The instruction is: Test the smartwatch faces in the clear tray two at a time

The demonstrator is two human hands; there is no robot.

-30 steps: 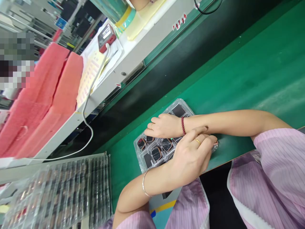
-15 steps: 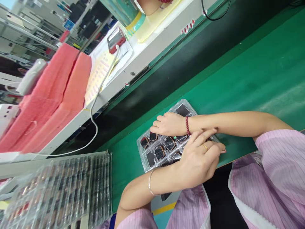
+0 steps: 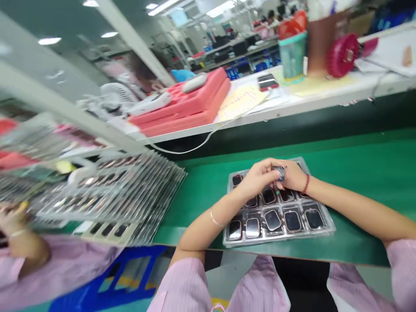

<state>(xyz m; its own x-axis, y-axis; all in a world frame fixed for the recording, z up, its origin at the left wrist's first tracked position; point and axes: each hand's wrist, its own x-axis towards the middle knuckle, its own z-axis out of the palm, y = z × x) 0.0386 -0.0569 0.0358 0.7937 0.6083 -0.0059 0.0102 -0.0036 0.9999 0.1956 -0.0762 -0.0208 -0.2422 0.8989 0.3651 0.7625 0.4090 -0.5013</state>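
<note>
My left hand [image 3: 261, 177], with a silver bangle on its wrist, is closed around a small dark square smartwatch body [image 3: 278, 173]. Its thumb lies against the piece. My right hand [image 3: 292, 175], wearing a red bead bracelet, meets the left one at this piece, with fingers curled in against it; some fingertips are hidden. Both hands are above a clear plastic tray [image 3: 279, 239] on the green bench. Rows of square black-faced watch bodies [image 3: 272, 220] sit in its pockets, partly covered by my hands.
Tall stacked clear trays [image 3: 152, 195] with watch parts stand at the left. Along the back runs a white shelf [image 3: 247, 118] carrying pink foam [image 3: 195, 104], a cup [image 3: 292, 58] and a magenta fan [image 3: 342, 56]. A white cable [image 3: 195, 149] droops from it. A co-worker's hand [image 3: 13, 216] is far left.
My arms were crossed over the tray; they have uncrossed and my hands have come together at the smartwatch body. My left fingers, spread before, are closed now. The view has swung up and left.
</note>
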